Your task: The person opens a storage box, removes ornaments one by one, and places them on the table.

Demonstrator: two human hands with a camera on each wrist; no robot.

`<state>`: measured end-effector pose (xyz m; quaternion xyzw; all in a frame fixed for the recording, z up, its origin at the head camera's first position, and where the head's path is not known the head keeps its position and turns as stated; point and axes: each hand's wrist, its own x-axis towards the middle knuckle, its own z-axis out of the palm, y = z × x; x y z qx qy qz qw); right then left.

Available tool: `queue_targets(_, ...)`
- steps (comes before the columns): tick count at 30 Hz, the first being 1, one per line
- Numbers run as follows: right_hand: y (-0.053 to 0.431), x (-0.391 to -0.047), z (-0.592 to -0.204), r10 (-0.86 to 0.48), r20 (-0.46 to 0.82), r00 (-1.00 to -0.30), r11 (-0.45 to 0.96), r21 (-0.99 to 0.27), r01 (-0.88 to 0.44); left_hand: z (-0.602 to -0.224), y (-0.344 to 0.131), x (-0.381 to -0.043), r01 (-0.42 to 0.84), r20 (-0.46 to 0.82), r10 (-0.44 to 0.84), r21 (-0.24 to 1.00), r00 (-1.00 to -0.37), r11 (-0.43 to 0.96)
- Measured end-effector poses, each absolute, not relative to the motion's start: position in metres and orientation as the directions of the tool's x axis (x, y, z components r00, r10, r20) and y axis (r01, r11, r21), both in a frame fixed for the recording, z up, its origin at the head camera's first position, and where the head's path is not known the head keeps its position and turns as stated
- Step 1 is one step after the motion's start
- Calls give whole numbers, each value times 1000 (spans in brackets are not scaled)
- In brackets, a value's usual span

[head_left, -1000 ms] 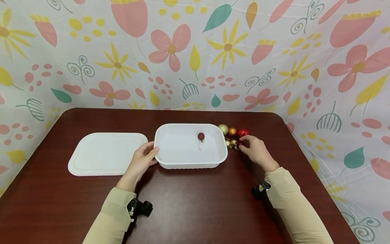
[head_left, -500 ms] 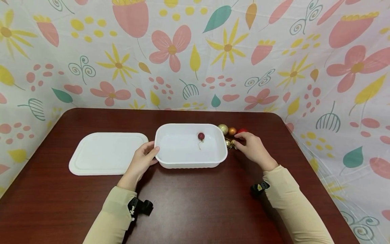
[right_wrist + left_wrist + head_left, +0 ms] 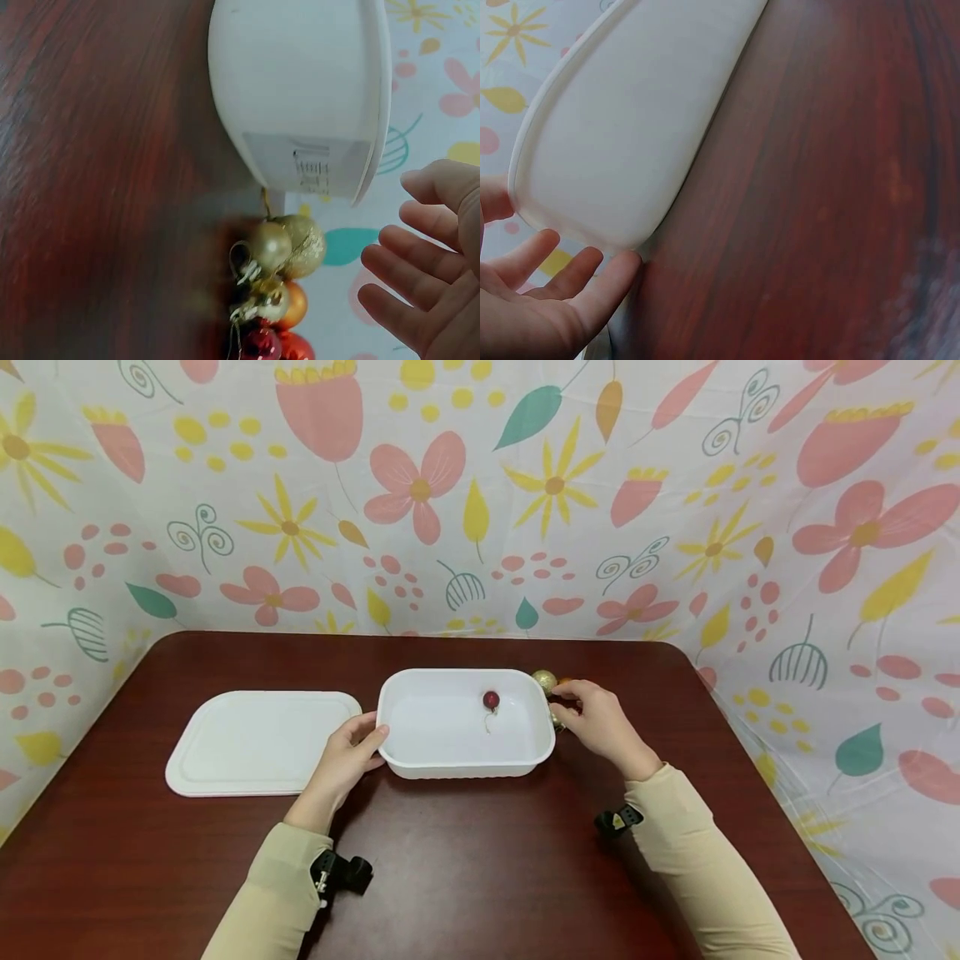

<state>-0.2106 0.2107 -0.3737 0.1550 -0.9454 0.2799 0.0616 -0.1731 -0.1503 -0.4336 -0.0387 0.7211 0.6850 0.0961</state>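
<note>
My left hand [image 3: 345, 764] grips the left end of a white rectangular plastic box [image 3: 435, 727], with the thumb at its rim and fingers against the outer wall. Inside the box lies one small dark red ornament ball [image 3: 491, 700] with a thin string. My right hand [image 3: 600, 727] hovers beside the box's right end, its fingers relaxed and holding nothing. Below those fingers, the right wrist view shows clustered ornaments: a glittery gold ball [image 3: 304, 247], a matte gold ball [image 3: 270, 246], a shiny gold ball [image 3: 268, 298], an orange ball [image 3: 295, 306], a dark red ball [image 3: 261, 345] and a red ball [image 3: 298, 347].
A white flat lid [image 3: 262, 743] lies on the dark brown table [image 3: 465, 868] left of the box. Behind the table hangs a flower-patterned cloth [image 3: 465, 485]. In the head view, my right hand covers most of the ornaments.
My right hand has moved left over the ornaments, from beside the red ones toward the box's right wall. The left hand keeps its grip, and the box stays put.
</note>
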Motion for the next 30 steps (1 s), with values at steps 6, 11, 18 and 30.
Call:
queue_targets(6,200,-211,-373,-267,217,-939,771,-536,-343,-435,-150,-172,-198,-202,75,979,-976,56)
queue_targets(11,190,-213,-371,-275,218,-936,768,-535,-350,-434,-151,-172,-192,-195,72,980,-978,57)
queue_targets(18,175,-221,-372,-303,197,-933,759,-542,-361,-433,-151,-172,-184,-187,67,981,-980,58)
queue_targets(30,159,-232,-379,-344,172,-923,733,-565,-379,-433,-151,-174,-190,-193,74,980,-978,53)
